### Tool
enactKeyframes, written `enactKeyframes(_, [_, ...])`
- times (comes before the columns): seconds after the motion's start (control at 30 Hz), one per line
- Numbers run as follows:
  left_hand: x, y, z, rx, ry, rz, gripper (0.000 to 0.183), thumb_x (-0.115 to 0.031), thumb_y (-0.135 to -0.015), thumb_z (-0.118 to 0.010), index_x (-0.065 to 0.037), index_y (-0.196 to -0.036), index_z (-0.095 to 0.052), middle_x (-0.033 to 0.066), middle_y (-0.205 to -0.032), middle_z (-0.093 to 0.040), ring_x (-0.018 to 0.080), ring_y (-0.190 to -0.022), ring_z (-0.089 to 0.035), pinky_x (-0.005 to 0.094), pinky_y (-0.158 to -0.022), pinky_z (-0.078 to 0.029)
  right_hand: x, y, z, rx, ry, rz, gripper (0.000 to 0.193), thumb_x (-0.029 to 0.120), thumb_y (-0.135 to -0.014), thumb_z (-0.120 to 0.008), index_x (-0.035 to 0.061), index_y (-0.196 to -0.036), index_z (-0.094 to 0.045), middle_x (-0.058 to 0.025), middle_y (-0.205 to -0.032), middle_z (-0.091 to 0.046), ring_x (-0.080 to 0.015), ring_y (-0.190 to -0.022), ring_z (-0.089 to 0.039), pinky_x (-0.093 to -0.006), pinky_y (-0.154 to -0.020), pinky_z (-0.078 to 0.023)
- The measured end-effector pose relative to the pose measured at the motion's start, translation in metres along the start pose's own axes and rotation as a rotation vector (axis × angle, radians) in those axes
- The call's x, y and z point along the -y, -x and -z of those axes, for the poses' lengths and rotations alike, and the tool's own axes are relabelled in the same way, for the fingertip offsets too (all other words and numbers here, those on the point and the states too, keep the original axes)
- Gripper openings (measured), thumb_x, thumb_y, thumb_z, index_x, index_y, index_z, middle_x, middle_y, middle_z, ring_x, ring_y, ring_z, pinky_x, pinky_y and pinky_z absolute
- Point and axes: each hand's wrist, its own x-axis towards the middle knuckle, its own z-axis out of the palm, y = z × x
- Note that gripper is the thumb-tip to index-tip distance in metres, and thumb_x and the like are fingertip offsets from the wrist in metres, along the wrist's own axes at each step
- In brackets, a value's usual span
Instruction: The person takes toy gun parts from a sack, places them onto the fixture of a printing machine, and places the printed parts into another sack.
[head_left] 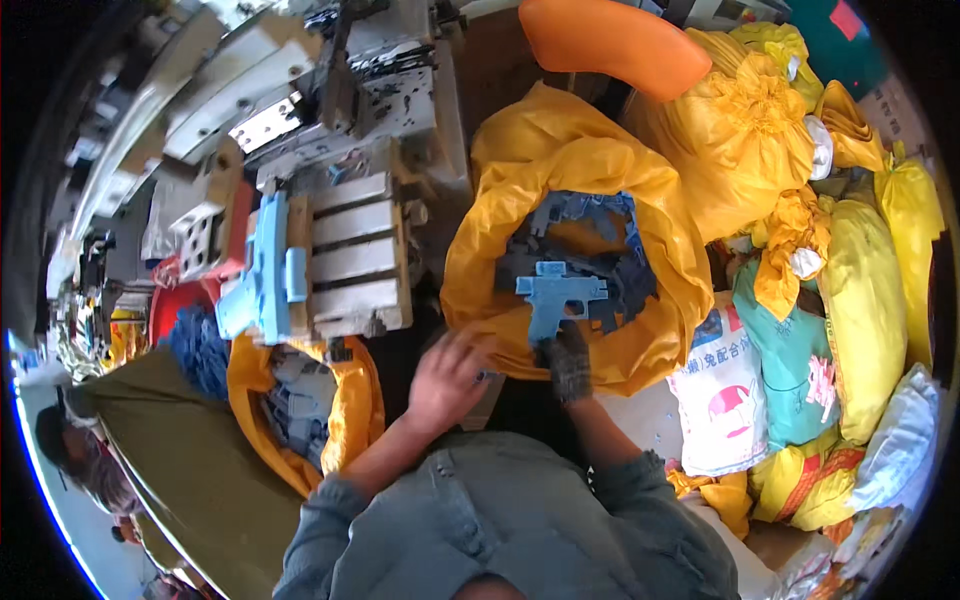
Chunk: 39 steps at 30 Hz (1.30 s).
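Observation:
My right hand (567,365), in a dark glove, grips the handle end of a light blue pistol-shaped plastic piece (560,292). The piece is held over the mouth of a large orange-yellow sack (660,230). Inside that sack lie many dark grey-blue plastic pieces (632,270). My left hand (448,378) is bare and slightly blurred, beside the sack's near left rim, with fingers loosely stretched and nothing seen in them. Another light blue pistol-shaped piece (268,262) stands at the left side of a slatted metal block on the machine.
A machine with a slatted metal block (352,255) fills the upper left. Below it stands a smaller orange sack (365,395) of grey pieces. An orange chair back (615,45) is at the top. Tied yellow sacks (865,300) and a white printed sack (715,400) crowd the right.

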Motion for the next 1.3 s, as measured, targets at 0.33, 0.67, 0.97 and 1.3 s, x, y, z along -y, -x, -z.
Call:
enactKeyframes(0.33, [-0.010,0.013,-0.006,0.049,1.010,0.462,0.056,0.002,-0.077,-0.055,-0.002,-0.132,-0.042,0.0170,-0.123,-0.054,0.0274,-0.113,-0.054,0.0388,-0.096,-0.044,0.089,0.069,-0.016,0.062,1.039,0.933,0.045,0.020,-0.081,-0.061,0.0061,-0.124,-0.052,-0.0204,-0.122,-0.051,-0.0375,-0.115,-0.048,-0.0444,-0.097,-0.039])
enactKeyframes(0.67, [0.014,0.086,0.002,0.166,2.256,0.740,0.046,-0.005,-0.078,-0.044,-0.003,-0.124,-0.049,0.0135,-0.107,-0.063,0.0219,-0.081,-0.066,0.0347,-0.076,-0.054,0.096,0.069,-0.031,0.482,1.284,1.282,0.056,0.028,-0.074,-0.071,0.0073,-0.123,-0.053,-0.0174,-0.115,-0.051,-0.0360,-0.102,-0.053,-0.0454,-0.087,-0.044])
enactKeyframes(0.97, [0.009,0.109,0.042,0.115,2.295,0.644,0.057,-0.014,-0.073,-0.051,-0.004,-0.129,-0.047,0.0090,-0.105,-0.062,0.0174,-0.084,-0.063,0.0311,-0.080,-0.052,0.146,0.095,-0.068,0.656,1.436,1.394,0.055,0.029,-0.072,-0.071,0.0100,-0.121,-0.055,-0.0121,-0.112,-0.055,-0.0291,-0.099,-0.055,-0.0420,-0.084,-0.047])
enactKeyframes(1.3, [0.093,0.024,0.179,-0.986,-0.236,0.222,0.025,-0.016,-0.086,-0.057,-0.004,-0.106,-0.061,0.0127,-0.094,-0.063,0.0312,-0.088,-0.059,0.0399,-0.079,-0.047,0.203,0.080,-0.075,0.339,0.587,0.957,0.052,0.028,-0.085,-0.065,-0.0004,-0.127,-0.050,-0.0129,-0.119,-0.056,-0.0226,-0.106,-0.056,-0.0336,-0.091,-0.045])
